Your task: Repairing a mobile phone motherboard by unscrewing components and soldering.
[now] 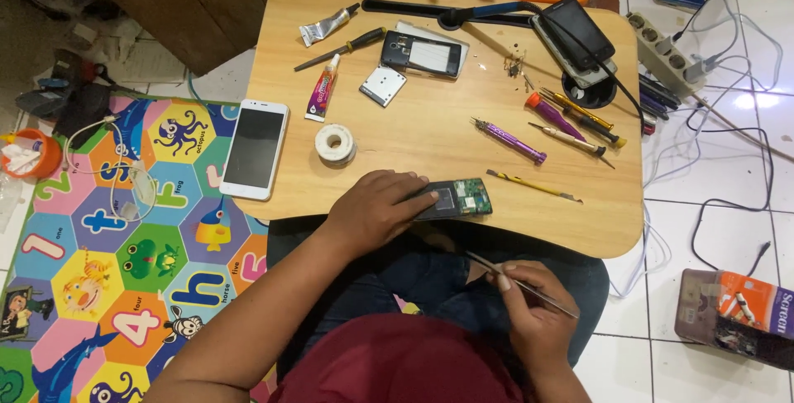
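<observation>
left hand (376,209) flat, right hand (529,312) pinching (fingertips)

On the worktop (430,229), the left hand (372,209) rests on an opened phone (455,199) at the near edge, with a tape roll (335,143) just behind it. The right hand (533,312) holds tweezers (517,281) over the lap, off the worktop. Screwdrivers (546,126) lie to the right, a second phone (255,148) overhangs the left edge, and a back cover (422,54) lies at the rear.

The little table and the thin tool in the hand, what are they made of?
The little table looks like pale wood or wood-look board: light grain, smooth matte top. The thin tool, pinched in the right hand, looks like bare metal: slim, silvery, slightly shiny.
</observation>
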